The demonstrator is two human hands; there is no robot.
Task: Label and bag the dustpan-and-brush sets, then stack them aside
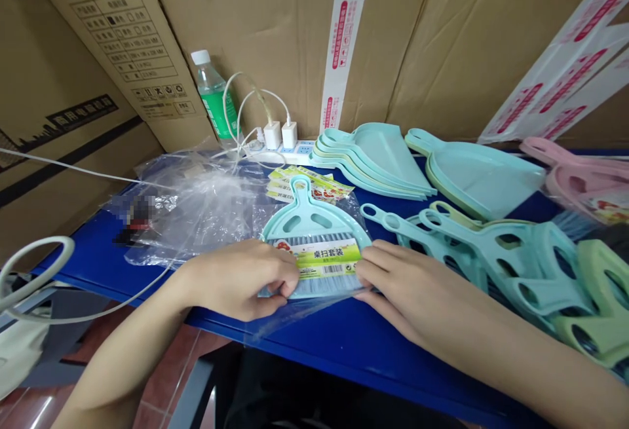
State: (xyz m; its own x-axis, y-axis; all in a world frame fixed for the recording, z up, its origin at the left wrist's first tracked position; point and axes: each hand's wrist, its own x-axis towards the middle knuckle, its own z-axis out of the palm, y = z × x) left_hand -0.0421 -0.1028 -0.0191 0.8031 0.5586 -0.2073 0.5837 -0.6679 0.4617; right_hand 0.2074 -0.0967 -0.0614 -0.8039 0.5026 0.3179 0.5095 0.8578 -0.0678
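Note:
A light-blue dustpan [304, 211] with a small brush [329, 286] lying in it rests at the front of the blue table, inside a clear plastic bag [295, 314]. A yellow-green label card [322, 255] lies across the bristles. My left hand [246, 278] has its fingers curled closed on the bag at the set's lower left corner. At the lower right corner my right hand [400, 285] pinches the bag, thumb below and fingers above. The bag's loose edge stretches between both hands towards me.
Clear plastic bags [196, 206] lie in a heap on the left. Behind the set are label cards [314, 183] and stacked dustpans [378, 154]. Several brushes [457, 239] crowd the right. A bottle [213, 101] and chargers [281, 134] stand before cardboard boxes [275, 23].

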